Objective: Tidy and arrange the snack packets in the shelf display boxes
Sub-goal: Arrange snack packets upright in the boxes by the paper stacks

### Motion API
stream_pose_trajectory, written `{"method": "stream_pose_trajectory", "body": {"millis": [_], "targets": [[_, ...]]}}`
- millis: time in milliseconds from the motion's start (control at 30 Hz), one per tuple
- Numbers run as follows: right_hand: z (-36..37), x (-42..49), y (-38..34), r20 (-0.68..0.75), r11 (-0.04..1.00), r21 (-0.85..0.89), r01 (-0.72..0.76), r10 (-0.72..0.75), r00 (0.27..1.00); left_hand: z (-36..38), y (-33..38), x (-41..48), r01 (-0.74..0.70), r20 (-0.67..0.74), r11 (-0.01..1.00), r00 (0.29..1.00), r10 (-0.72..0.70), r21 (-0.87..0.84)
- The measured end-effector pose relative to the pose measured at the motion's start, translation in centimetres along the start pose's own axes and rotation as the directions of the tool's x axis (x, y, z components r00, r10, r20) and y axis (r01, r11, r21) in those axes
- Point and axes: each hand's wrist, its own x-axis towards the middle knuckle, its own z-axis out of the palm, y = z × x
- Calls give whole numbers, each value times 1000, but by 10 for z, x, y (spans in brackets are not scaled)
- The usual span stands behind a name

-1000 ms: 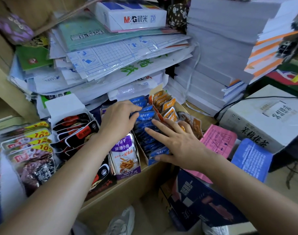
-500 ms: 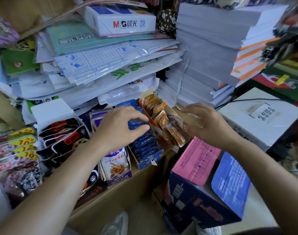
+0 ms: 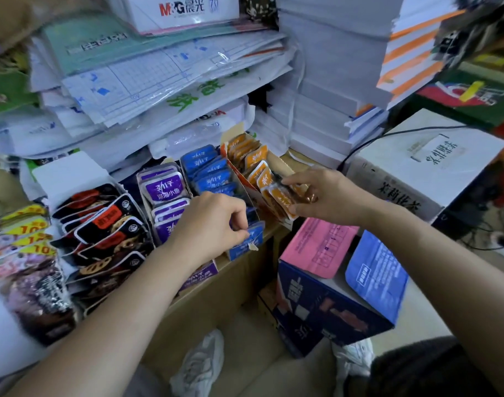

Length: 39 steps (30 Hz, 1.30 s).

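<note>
On the shelf (image 3: 210,293), from the left, lie yellow-labelled packets (image 3: 24,236), then a box of black-and-red packets (image 3: 101,227) and a box of purple packets (image 3: 164,187). My left hand (image 3: 207,224) reaches across the purple row, its grip pinching the front edge of the blue display box (image 3: 242,252), which is full of blue packets (image 3: 207,170). Just beside it stands the orange display box (image 3: 239,174). My right hand (image 3: 325,196) has its grip pinched on an orange packet (image 3: 282,200) at the front. Stacked paper (image 3: 325,90) crowds close behind the boxes. A carton with pink and blue flaps (image 3: 325,299) stands below my right hand, and a white carton (image 3: 411,173) sits beyond it.
</note>
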Motion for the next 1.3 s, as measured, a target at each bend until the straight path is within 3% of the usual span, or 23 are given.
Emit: {"method": "stream_pose_trajectory", "body": {"millis": [167,267,400,467,600,667,800,1000,1200,1300], "targets": [[-1,-2,0,17,999,35,-18,17,1000,0,3,-6,0,18,994,1000,-2,105],[-3,-2,4,11,997,58,-49,49,999,-10,1,-5,47,36,998,998,-46,-41],[-9,-1,11,8,996,26,-81,80,997,-16,8,10,30,-172,977,983,-68,-213],[-9,0,14,-12,991,44,-124,124,992,-12,16,22,57,-179,986,980,-85,-158],[-6,6,27,-107,983,71,-169,176,979,10,35,42,133,-77,978,990,-121,164],[-6,9,32,-143,982,81,-171,181,973,21,43,47,128,-117,975,987,-107,185],[-14,10,36,-206,973,167,-161,194,959,19,46,58,124,-136,989,982,-135,-87],[-31,7,31,-353,940,301,-163,269,896,8,27,75,119,-344,909,899,-269,-400],[-64,-10,30,-612,943,322,-80,272,743,9,21,83,60,-457,853,823,-336,-518],[-74,-21,29,-616,927,374,0,248,748,9,23,85,42,-480,835,802,-356,-549]]}}
